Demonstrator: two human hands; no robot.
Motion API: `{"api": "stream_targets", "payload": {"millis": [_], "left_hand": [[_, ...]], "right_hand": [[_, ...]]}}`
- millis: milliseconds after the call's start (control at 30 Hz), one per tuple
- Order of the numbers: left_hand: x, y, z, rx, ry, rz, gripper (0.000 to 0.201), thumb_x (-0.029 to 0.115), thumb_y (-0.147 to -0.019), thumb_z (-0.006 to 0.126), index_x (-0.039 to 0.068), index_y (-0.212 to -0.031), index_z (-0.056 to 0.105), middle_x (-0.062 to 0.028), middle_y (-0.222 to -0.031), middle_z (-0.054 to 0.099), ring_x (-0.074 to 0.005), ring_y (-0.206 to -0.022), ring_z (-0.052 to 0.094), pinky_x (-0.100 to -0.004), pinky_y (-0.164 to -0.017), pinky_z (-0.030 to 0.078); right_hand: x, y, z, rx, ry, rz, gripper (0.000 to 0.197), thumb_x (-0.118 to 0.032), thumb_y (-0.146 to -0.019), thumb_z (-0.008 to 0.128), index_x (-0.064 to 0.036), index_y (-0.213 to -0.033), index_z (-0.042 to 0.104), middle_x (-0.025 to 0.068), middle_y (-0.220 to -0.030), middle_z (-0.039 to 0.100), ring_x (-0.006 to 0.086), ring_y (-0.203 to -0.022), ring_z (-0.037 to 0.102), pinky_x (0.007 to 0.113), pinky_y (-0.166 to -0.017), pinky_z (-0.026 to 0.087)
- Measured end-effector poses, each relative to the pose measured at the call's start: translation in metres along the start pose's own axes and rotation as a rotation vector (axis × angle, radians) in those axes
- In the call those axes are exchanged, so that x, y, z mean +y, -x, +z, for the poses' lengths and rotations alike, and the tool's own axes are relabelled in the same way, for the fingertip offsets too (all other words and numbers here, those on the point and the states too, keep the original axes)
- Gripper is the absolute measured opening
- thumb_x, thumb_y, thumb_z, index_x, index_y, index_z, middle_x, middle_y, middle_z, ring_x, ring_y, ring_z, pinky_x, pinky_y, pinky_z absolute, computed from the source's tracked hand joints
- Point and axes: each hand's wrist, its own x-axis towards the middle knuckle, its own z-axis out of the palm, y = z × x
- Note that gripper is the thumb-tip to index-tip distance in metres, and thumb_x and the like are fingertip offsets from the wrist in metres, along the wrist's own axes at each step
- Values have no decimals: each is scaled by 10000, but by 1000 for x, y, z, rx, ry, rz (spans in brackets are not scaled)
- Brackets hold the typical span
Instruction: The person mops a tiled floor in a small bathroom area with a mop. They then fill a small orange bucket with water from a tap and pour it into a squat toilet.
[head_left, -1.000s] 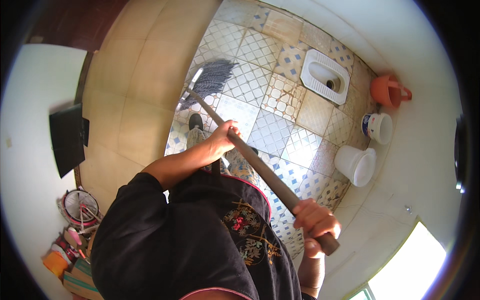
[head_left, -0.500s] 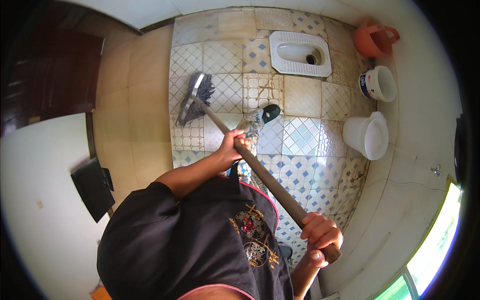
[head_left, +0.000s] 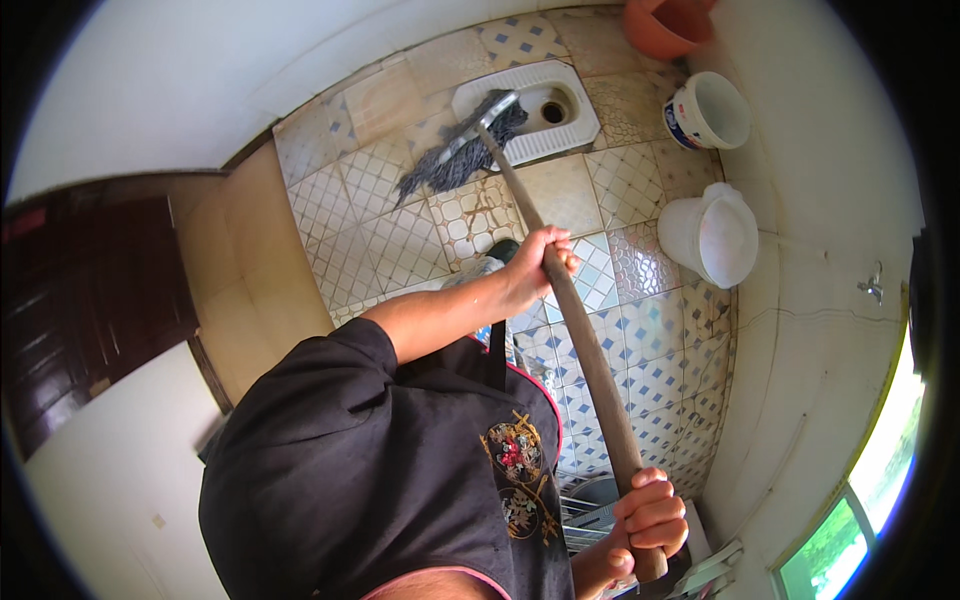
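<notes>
Left hand closed around the mop, partway down its wooden handle; right hand wrapped round the top end, a short stub of wood showing past the fist. Both gripping, same holds as half a second ago.

Changed since then: mop head has travelled across the tiled floor. Before, it sat well to the left of the squat toilet, clear of it; now the grey strands and pale clamp overlap the toilet's left part as I look down. Cannot tell whether the strands press on the rim or hang just over it. Handle runs steeper in my view. View itself has turned: dark door sits lower at left, orange bucket is cut by the upper edge. One shoe, plain before, now shows only partly beyond my left hand.

Position: mop head lies well beyond both hands, up and to the left of them. Left hand is the nearer to it, right hand the farther. Handle slants from lower right, through both grips, to the clamp. White bucket and labelled white pail stand right of the handle, apart from both hands.
</notes>
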Motion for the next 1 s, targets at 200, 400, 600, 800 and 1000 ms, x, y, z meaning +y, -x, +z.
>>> {"api": "stream_targets", "payload": {"millis": [200, 400, 600, 800, 1000], "left_hand": [[-45, -25, 58, -77, -34, -148, 192, 51, -692, 558, 86, -642, 375, -3, -551, 396, -106, -485, 401, -252, -514, 391], [-166, 15, 81, -20, -161, -452, 167, 107, -696, 607, 82, -731, 446, -24, -632, 481, -192, -621, 517, -343, -635, 466], [-299, 38, 53, 111, -341, -602, 182, 134, -711, 618, 84, -777, 455, -34, -703, 499, -183, -700, 556, -316, -642, 500], [-406, 16, -31, 297, -527, -732, 172, 133, -720, 603, 54, -758, 455, -66, -721, 519, -194, -686, 557, -315, -618, 506], [-433, -15, -98, 412, -854, -746, 156, 107, -675, 590, 29, -750, 478, -84, -664, 546, -212, -620, 580, -327, -578, 515]], "right_hand": [[-29, -5, -24, 298, 85, -185, 246, -240, -683, 592, -124, -634, 381, 9, -593, 369, 173, -479, 372, 402, -651, 367], [-92, 51, -137, 591, -28, -387, 197, -235, -739, 545, -127, -670, 396, -11, -626, 329, 151, -601, 375, 342, -613, 331], [-133, 140, -227, 1060, 264, -449, 166, -228, -754, 509, -90, -690, 443, 25, -613, 415, 161, -541, 412, 358, -584, 397], [-140, 156, -223, 1342, 1166, 360, 187, -185, -755, 565, -61, -659, 463, 12, -565, 429, 98, -475, 389, 251, -447, 356], [-177, 268, -290, 368, 1281, 839, 139, -101, -776, 555, -42, -689, 464, -13, -480, 368, 56, -421, 306, 194, -378, 245]]}}
